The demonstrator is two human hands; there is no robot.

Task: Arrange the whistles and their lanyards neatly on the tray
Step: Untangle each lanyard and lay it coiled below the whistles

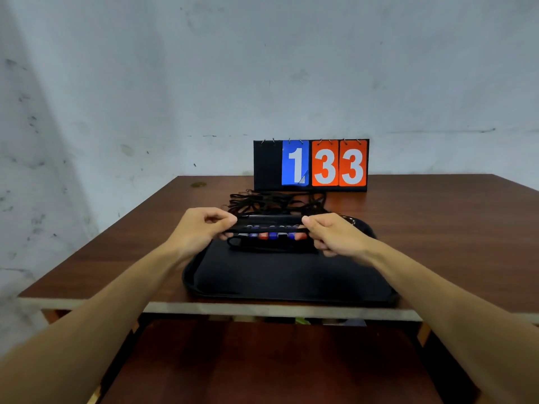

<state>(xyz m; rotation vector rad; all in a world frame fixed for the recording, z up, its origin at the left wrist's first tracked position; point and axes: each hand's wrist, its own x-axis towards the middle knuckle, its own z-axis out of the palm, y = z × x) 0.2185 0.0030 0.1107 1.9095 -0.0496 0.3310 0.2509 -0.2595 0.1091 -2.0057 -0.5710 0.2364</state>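
A black tray (287, 282) lies at the near edge of the wooden table. Across its far half runs a row of several whistles (272, 236), red, blue, black and grey, side by side. My left hand (204, 227) and my right hand (334, 234) each pinch one end of a bundle of black lanyards (269, 221), stretched straight just above the whistle row. More black lanyard cord (274, 201) lies tangled on the table behind the tray. The far ends of the whistles are hidden by the stretched cords.
A flip scoreboard (311, 164) reading 1 and 33 stands at the back of the table (437, 228), right behind the tangled cord. A pale wall rises behind. The near table edge runs just below the tray.
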